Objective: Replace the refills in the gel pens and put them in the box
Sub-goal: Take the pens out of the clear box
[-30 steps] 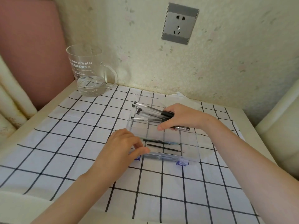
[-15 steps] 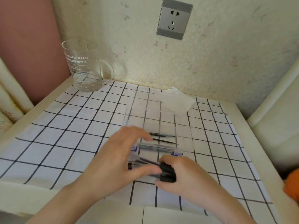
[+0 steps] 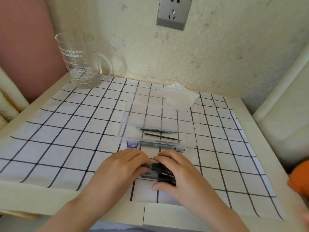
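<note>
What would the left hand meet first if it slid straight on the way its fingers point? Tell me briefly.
Probably the right hand, whose fingers it almost touches: the left hand points rightward and slightly away, across the gel pens both hold. Depth is unclear.

Left grip point(image 3: 122, 168) and right grip point(image 3: 184, 171) meet, fingers curled inward.

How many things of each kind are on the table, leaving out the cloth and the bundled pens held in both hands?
Glass mug: 1
Clear box: 1
Thin refills in the box: 2
Pen in the box: 1
Tissue: 1
Total: 6
</note>
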Demonstrator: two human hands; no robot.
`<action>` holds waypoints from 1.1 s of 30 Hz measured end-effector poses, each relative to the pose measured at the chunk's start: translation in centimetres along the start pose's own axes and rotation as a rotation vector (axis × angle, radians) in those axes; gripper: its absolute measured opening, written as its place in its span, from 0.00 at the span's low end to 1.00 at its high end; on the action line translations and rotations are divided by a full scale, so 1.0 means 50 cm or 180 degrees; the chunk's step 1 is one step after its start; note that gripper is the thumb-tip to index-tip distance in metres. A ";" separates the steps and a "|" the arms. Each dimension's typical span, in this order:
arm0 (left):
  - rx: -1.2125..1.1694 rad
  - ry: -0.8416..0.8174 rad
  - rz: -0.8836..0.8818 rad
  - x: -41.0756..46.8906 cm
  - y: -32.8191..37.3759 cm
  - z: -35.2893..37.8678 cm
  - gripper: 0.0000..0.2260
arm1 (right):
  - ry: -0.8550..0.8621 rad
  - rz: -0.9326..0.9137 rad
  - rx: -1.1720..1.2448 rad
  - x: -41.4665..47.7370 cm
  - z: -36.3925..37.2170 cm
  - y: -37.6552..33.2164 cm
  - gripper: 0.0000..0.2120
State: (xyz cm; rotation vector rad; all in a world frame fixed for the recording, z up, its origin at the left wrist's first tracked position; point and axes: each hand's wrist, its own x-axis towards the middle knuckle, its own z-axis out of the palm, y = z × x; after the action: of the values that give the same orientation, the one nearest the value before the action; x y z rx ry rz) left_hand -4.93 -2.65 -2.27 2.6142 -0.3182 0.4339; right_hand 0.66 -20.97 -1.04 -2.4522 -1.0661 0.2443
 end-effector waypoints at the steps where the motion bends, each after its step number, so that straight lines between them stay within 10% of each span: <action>1: -0.0020 0.0004 -0.0057 0.000 0.000 0.000 0.09 | 0.0064 -0.0001 0.0013 -0.006 0.001 0.003 0.29; 12: -0.0053 0.0275 -0.0010 0.009 0.022 -0.017 0.11 | 0.1714 -0.0248 0.0631 -0.030 -0.019 0.015 0.12; 33: -0.0451 0.0167 -0.0057 0.024 0.059 -0.027 0.12 | 0.1101 0.0340 0.2545 -0.024 -0.044 -0.040 0.09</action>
State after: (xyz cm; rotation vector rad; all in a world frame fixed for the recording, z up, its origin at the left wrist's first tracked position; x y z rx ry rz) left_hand -5.06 -4.73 0.50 2.4617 -0.2967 0.4558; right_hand -0.71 -21.38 1.81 -1.7380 -0.5358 0.2140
